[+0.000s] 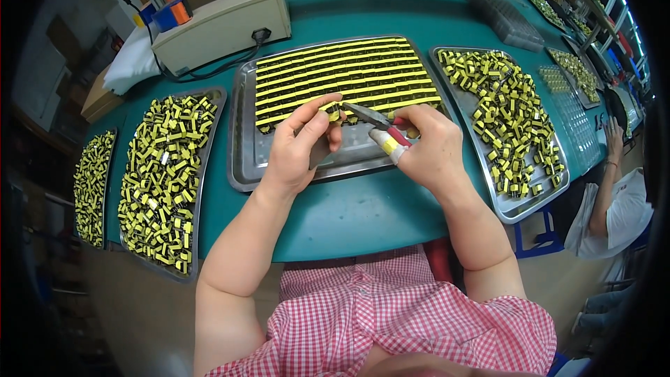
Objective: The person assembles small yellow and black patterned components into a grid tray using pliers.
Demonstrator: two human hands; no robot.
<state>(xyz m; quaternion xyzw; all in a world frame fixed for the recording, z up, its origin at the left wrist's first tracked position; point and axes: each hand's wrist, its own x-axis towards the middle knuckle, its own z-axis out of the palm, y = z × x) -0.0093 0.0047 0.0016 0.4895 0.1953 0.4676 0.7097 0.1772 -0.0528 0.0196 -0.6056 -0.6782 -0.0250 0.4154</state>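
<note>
Between the thumb and fingers of my left hand (296,141) is a small yellow-taped coil part (333,113), pinched above the near part of the middle tray. My right hand (431,145) grips pliers (370,117) with red handles, and the jaws point left, meeting or nearly meeting the part. White and yellow wrapping covers a finger of that hand. Below both hands lies a metal tray (279,161), its far portion filled with neat rows of yellow-and-black coil parts (342,70). Whether the jaws are closed on the part is too small to tell.
Trays of loose yellow parts stand to the left (164,175) and right (513,122). A beige metal box (223,25) with a black power cable sits behind at left. Clear plastic trays (499,13) lie at far right. Another person's arm (608,168) shows at the right edge.
</note>
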